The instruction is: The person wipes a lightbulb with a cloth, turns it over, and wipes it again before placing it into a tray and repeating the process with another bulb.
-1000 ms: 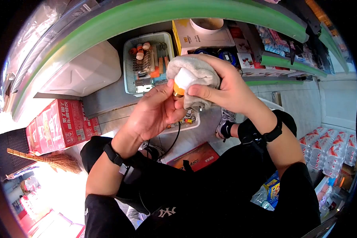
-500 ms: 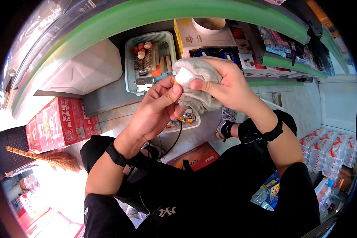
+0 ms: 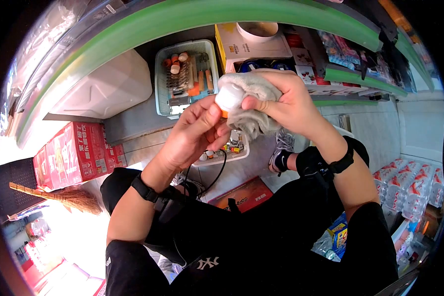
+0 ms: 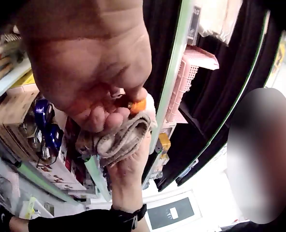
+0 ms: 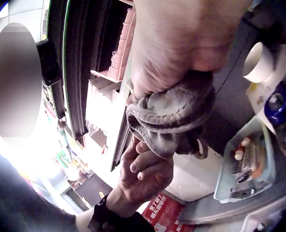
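Note:
A small bulb-like object with a white rounded top [image 3: 230,96] and an orange band [image 4: 138,106] is held between both hands. The left hand [image 3: 190,132] pinches it at the orange part with thumb and fingers. Around its far side the right hand [image 3: 291,102] grips a grey cloth [image 3: 254,121], its thumb near the white top. In the right wrist view the bunched cloth [image 5: 174,116] hides the object, and the left hand [image 5: 145,169] is below it. The object's lower end is hidden by the left fingers.
A pale basket [image 3: 160,101] of tools and similar orange-white pieces stands on the shelf. Below the hands is a tray [image 3: 241,154] of small parts. A green shelf edge [image 3: 192,18] crosses above; a white container [image 3: 108,89] and red box [image 3: 79,155] are at left.
The cloth has shifted slightly right, and more of the white top shows than half a second ago. Both hands keep hold. White-topped pieces in the lower tray have come into view beside the left hand.

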The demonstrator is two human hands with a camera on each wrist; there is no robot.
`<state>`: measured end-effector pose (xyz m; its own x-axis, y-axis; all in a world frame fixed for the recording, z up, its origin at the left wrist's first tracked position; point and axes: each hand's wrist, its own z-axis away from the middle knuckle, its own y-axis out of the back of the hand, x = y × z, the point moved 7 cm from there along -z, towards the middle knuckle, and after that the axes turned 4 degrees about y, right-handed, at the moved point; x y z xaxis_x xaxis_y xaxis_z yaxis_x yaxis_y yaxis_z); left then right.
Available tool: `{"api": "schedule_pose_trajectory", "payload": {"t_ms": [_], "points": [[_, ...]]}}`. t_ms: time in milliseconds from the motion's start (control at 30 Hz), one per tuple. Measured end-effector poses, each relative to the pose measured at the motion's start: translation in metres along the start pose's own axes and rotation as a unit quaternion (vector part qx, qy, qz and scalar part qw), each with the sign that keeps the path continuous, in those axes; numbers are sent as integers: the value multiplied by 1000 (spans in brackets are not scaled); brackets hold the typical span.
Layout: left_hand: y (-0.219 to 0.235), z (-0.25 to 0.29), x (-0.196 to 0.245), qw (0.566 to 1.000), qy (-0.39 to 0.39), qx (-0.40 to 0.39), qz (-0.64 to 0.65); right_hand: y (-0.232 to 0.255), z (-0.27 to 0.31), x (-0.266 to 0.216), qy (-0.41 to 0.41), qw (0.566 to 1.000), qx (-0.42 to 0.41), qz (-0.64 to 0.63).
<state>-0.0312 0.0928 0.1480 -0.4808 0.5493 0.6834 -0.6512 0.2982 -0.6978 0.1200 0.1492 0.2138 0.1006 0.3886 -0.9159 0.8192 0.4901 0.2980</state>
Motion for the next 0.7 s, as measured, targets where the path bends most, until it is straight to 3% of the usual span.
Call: {"api": "schedule_pose_trajectory", "payload": {"t_ms": [100, 200, 300, 400, 500, 600, 700], "points": [[-4, -1, -2, 1000, -11, -26, 10, 5, -1, 5, -11, 1000, 11, 26], [-5, -3, -1, 999, -6, 37, -37, -4, 1, -1, 16, 998, 55, -5], [-4, -2, -4, 980, -27, 65, -184, -13, 0, -19, 144, 977, 76, 139], [-5, -2, -3, 954, -47, 82, -286, -13, -1, -14, 87, 979, 24, 185], [1, -3, -15, 985, 14, 64, -158, -12, -1, -9, 94, 980, 24, 175], [-6, -1, -19, 997, 58, 20, -44, -11, -2, -7, 75, 994, 35, 77], [-9, 5, -18, 993, 96, -48, 40, -11, -1, -1, -8, 999, 34, -32]]}}
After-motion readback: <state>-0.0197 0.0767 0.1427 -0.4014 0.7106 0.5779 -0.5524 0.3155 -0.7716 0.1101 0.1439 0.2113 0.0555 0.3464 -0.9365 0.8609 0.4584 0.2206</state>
